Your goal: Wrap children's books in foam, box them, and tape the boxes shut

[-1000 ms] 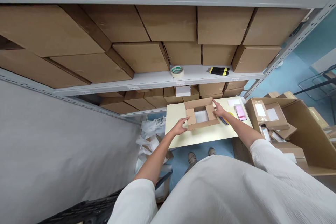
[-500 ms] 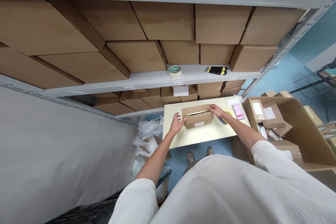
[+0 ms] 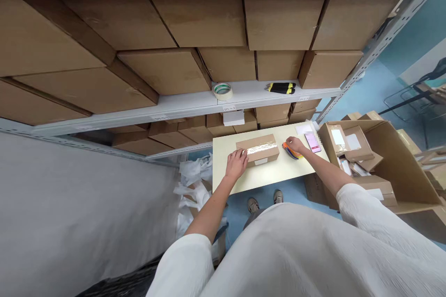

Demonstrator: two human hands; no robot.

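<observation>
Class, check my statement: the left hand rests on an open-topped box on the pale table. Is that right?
One thing is wrong: the box is closed, with shiny tape along its top, as the head view shows. The left hand does rest on the box, on the pale table.
</observation>
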